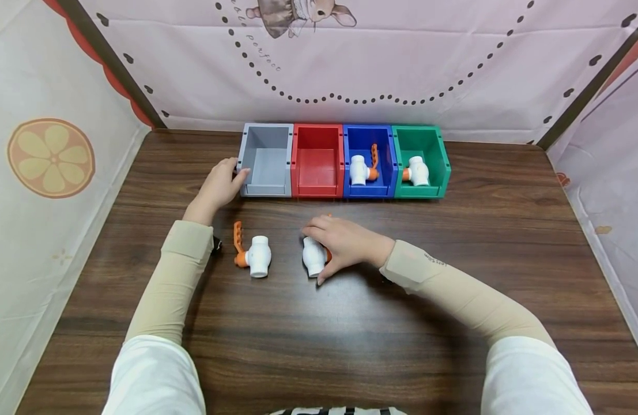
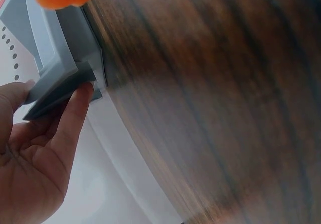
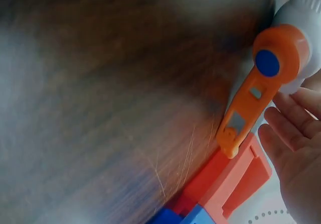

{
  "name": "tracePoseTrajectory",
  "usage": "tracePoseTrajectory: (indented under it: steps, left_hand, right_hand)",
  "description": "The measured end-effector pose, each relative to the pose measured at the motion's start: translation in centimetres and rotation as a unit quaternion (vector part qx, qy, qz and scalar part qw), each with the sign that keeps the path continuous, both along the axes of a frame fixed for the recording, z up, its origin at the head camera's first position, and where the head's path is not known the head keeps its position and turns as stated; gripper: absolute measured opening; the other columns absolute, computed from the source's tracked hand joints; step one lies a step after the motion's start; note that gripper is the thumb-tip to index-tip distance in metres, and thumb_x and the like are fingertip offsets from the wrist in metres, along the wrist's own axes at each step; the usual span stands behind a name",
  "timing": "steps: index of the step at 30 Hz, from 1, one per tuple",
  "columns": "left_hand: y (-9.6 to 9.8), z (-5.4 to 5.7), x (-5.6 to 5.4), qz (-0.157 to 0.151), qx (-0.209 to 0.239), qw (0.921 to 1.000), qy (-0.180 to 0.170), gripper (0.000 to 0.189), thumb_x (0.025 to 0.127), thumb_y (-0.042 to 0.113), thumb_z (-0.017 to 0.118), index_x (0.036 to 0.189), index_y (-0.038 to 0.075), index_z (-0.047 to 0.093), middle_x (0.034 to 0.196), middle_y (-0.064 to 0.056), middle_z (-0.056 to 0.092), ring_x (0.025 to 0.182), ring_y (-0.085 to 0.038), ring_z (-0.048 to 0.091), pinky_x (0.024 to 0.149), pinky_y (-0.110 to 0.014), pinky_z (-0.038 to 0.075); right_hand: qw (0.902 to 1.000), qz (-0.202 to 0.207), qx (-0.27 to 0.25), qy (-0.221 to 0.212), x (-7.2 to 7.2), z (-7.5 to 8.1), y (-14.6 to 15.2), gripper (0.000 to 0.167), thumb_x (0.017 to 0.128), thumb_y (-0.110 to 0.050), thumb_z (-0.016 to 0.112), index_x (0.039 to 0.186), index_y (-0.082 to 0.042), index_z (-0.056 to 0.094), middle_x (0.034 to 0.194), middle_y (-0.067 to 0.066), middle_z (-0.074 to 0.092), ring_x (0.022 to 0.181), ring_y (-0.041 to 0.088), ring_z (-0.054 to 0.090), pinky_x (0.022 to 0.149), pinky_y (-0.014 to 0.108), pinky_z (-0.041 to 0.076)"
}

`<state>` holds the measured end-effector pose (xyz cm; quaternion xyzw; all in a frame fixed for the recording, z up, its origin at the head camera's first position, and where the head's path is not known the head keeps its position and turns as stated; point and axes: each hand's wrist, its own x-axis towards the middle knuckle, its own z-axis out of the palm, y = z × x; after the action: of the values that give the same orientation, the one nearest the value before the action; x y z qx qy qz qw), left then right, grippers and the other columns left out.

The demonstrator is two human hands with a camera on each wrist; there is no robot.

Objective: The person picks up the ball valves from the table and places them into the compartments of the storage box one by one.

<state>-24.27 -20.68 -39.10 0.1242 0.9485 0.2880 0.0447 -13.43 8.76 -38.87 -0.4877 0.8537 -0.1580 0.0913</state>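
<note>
Striped cloth (image 1: 344, 411) lies nearest the camera, with a white sleeve (image 1: 153, 374) to its left; beyond, on the brown table (image 1: 277, 346), the work looks about half done, going by count: the blue bin (image 1: 367, 192) has one valve (image 1: 358, 170) in it and the green bin (image 1: 421, 193) another (image 1: 418, 172), while two are left on the table in front of the row; the grey bin (image 1: 267, 167) and red bin (image 1: 317, 167) show none; the centre valve (image 1: 313, 259) is at the right hand (image 1: 344, 239), whose fingers and thumb spread wide about its body, though I cannot tell whether they grip it; its long axis runs near to far, slightly slanted, and its orange handle (image 3: 248, 108) points toward the red bin; the left valve (image 1: 259, 257) lies apart from both hands, its body also running near to far, its handle on the left side and pointing away toward the bins; the left hand (image 1: 218, 185) pinches the grey bin's near left corner between thumb and fingers.
</note>
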Motion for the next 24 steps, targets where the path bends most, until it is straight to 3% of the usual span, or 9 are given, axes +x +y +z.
tracePoseTrajectory:
  steps: [11,18,24]
  left_hand:
    - [0.04,-0.06,0.03,0.002,0.005,1.0,0.0,0.046,0.101,0.026,0.042,0.126,-0.013,0.046,0.122,-0.032,0.049,0.114,-0.043,0.048,0.098,-0.056,0.037]
    - [0.12,-0.01,0.09,-0.002,0.011,0.9998,0.018,0.042,0.101,0.024,0.043,0.119,-0.013,0.05,0.113,-0.031,0.052,0.107,-0.043,0.05,0.094,-0.055,0.038]
    - [0.15,0.1,0.19,-0.002,0.013,0.9998,0.012,0.041,0.101,0.024,0.043,0.119,-0.013,0.049,0.112,-0.03,0.051,0.105,-0.042,0.05,0.093,-0.055,0.038]
  right_hand:
    - [0.9997,-0.018,0.016,0.0,0.38,0.05,-0.09,0.085,0.066,-0.057,0.079,0.125,-0.002,0.055,0.118,0.007,0.056,0.107,0.018,0.052,0.094,0.037,0.046]
    - [0.9996,-0.02,0.019,0.005,0.32,-0.11,-0.1,0.082,0.066,-0.055,0.08,0.124,-0.003,0.056,0.116,0.007,0.057,0.106,0.018,0.053,0.092,0.034,0.047]
    - [0.9995,-0.022,0.015,-0.018,0.14,0.06,-0.06,0.079,0.069,-0.051,0.08,0.124,0.0,0.055,0.116,0.009,0.056,0.105,0.019,0.053,0.093,0.034,0.047]
